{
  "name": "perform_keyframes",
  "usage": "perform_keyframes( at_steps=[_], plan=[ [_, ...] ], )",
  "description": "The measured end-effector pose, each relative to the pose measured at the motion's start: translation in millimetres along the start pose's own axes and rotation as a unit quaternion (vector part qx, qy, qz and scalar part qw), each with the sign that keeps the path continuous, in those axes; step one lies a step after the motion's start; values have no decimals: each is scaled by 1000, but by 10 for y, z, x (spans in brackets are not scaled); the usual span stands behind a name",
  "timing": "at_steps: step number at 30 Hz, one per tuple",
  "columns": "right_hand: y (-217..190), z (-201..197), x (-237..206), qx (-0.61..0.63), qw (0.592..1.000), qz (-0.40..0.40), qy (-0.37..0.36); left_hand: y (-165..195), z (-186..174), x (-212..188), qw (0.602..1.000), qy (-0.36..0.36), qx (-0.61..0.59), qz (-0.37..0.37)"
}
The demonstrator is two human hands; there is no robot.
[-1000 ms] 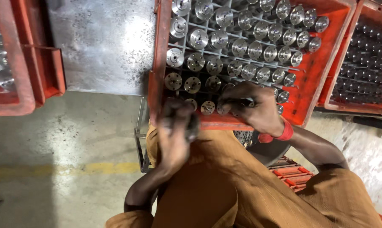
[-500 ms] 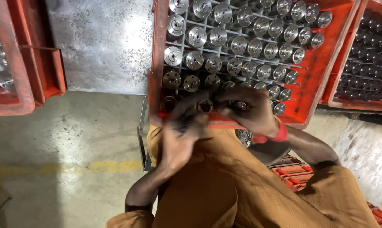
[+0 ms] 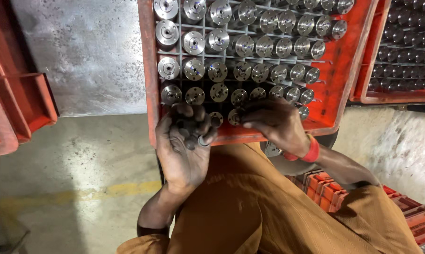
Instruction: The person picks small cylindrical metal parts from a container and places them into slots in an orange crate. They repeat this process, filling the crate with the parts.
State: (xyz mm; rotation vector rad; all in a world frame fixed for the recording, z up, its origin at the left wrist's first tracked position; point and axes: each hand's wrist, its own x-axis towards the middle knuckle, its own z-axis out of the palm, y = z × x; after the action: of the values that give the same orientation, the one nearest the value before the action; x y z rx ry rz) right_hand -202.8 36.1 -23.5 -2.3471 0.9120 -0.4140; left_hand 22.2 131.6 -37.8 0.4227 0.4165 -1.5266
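Since earlier: both hands have steadied at the crate's near edge — motion blur gone.
Left hand (image 3: 183, 150): fingers curled around a cluster of small dark parts (image 3: 190, 129), palm up.
Right hand (image 3: 274, 123): fingertips pinching one round metal part (image 3: 234, 115) in the front row.
Red crate (image 3: 149, 84): plastic grid of shiny, disc-topped machined steel pieces.

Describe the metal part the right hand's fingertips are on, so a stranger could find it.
Start at the red plastic crate of shiny round metal parts. Go to its nearest row, by the front rim, where the right hand reaches in. The round part sits just left of those fingertips; unlike its neighbours, it is being touched.
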Motion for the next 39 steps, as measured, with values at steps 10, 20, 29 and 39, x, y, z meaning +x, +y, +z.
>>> perform_keyframes(
  at_steps=[10,20,29,39],
  plan=[
    [12,26,127,20,1000,5,23,-161,-112,-15,986,-55,156,-19],
    [45,28,-232,171,982,49,63,-565,-87,60,869,-111,482,20],
    [98,-211,-318,100,976,193,26,-153,-31,39,989,-7,130,-71],
    [133,-68,-122,-49,998,18,21,-301,-177,37,960,-58,267,-63]
  ],
)
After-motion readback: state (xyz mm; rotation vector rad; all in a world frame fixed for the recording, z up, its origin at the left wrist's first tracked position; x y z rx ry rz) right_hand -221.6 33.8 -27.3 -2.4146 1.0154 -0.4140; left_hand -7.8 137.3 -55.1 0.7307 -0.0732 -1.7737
